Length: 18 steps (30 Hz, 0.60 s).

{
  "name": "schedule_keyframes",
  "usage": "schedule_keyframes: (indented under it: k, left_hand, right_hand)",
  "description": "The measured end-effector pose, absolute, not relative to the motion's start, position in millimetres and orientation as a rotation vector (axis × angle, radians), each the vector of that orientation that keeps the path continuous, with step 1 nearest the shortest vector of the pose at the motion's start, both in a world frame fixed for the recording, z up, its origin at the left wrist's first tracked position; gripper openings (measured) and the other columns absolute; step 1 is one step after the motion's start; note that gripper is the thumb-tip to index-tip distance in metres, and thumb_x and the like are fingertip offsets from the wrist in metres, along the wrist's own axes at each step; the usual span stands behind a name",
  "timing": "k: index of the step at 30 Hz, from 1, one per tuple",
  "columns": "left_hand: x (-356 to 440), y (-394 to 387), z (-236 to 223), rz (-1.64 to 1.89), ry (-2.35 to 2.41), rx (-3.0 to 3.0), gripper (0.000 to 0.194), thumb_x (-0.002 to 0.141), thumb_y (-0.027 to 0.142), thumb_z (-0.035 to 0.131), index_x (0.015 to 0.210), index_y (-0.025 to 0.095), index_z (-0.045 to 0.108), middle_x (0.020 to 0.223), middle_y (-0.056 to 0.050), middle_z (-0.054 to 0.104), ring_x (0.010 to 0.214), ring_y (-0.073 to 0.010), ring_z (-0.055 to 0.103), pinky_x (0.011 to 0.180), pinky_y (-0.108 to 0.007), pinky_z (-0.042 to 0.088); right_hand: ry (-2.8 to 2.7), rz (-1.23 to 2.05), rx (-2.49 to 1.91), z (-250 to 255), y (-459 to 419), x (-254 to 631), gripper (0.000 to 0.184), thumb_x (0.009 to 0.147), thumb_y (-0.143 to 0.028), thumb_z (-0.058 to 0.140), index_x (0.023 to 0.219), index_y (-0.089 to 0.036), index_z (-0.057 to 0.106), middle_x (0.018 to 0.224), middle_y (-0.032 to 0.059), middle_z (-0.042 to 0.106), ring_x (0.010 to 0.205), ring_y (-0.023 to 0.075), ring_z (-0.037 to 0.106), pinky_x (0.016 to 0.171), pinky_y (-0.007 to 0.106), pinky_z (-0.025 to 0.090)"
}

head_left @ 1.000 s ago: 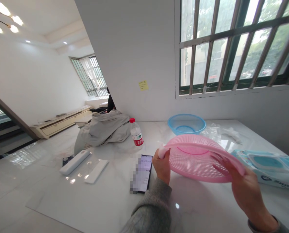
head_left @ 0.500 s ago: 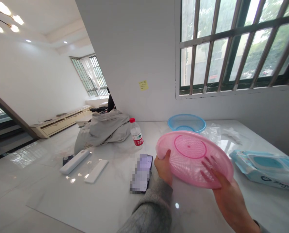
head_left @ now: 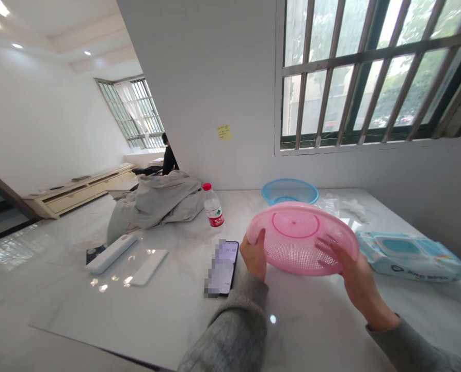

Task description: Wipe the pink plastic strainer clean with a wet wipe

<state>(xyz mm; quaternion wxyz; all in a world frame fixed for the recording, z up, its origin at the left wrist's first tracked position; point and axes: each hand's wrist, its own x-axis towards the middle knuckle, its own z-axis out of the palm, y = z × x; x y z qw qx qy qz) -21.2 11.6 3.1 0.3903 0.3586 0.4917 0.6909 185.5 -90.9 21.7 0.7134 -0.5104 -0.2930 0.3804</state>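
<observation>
A pink plastic mesh colander (head_left: 303, 237) is held in the air above the white marble table (head_left: 98, 310), tilted with its round base towards me. My left hand (head_left: 253, 254) grips its near left rim, thumb curled over the edge. My right hand (head_left: 348, 271) holds the right side, fingers spread on the mesh. A phone (head_left: 223, 267) lies on the table just left of my left hand, its screen partly blurred. Behind the colander sits a blue plastic basin (head_left: 290, 191).
A pack of wet wipes (head_left: 408, 256) lies to the right. A water bottle (head_left: 213, 206), a grey jacket (head_left: 156, 200) and several white bar-shaped items, including one (head_left: 110, 253), stand to the left. A seated person (head_left: 170, 160) is far behind. A barred window (head_left: 354, 72) fills the upper right.
The colander has turned from nearly edge-on to facing me, and has come down and moved slightly left. Both hands stay on it, and the view has shifted a little.
</observation>
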Motion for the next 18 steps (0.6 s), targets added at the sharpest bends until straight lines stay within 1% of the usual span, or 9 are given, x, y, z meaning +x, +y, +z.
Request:
schedule_keyframes:
  k: [3, 6, 9, 14, 18]
  left_hand:
    - [-18, 11, 3, 1.765, 1.251, 0.913, 0.038, 0.069, 0.043, 0.092, 0.089, 0.013, 0.082, 0.083, -0.008, 0.081, 0.079, -0.0238, 0.074, 0.074, -0.033, 0.06]
    - [-13, 14, -3, 1.757, 1.242, 0.865, 0.041, 0.071, 0.042, 0.092, 0.097, 0.012, 0.083, 0.091, -0.011, 0.082, 0.085, -0.0256, 0.077, 0.076, -0.035, 0.061]
    - [-9, 17, -11, 1.735, 1.225, 0.814, 0.042, 0.073, 0.042, 0.091, 0.1, 0.011, 0.083, 0.093, -0.013, 0.083, 0.085, -0.0258, 0.078, 0.076, -0.036, 0.063]
    - [-8, 21, -18, 1.717, 1.233, 0.807, 0.042, 0.072, 0.041, 0.092, 0.1, 0.011, 0.082, 0.092, -0.014, 0.083, 0.085, -0.0263, 0.078, 0.075, -0.035, 0.063]
    - [-9, 23, -18, 1.719, 1.245, 0.837, 0.042, 0.07, 0.039, 0.093, 0.098, 0.01, 0.082, 0.091, -0.013, 0.083, 0.085, -0.0268, 0.078, 0.073, -0.035, 0.063]
  right_hand:
    - [-0.6, 0.918, -1.067, 19, -91, 184, 0.045, 0.085, -0.051, 0.083, 0.12, -0.024, 0.081, 0.127, 0.0122, 0.081, 0.125, 0.04, 0.072, 0.075, 0.045, 0.07]
    - [-0.588, 0.933, -0.991, 13, -93, 176, 0.046, 0.084, -0.05, 0.084, 0.123, -0.026, 0.079, 0.137, 0.0113, 0.077, 0.131, 0.0393, 0.069, 0.086, 0.049, 0.068]
    - [-0.596, 0.982, -0.961, 7, -93, 169, 0.047, 0.085, -0.049, 0.083, 0.127, -0.029, 0.076, 0.146, 0.0097, 0.072, 0.136, 0.0385, 0.066, 0.093, 0.053, 0.066]
    - [-0.624, 1.065, -0.92, -2, -89, 169, 0.047, 0.087, -0.051, 0.081, 0.128, -0.03, 0.076, 0.144, 0.0087, 0.073, 0.139, 0.0373, 0.064, 0.101, 0.056, 0.062]
    - [-0.66, 1.073, -0.897, -8, -86, 176, 0.05, 0.087, -0.05, 0.083, 0.132, -0.03, 0.074, 0.149, 0.0096, 0.07, 0.14, 0.0369, 0.063, 0.101, 0.054, 0.061]
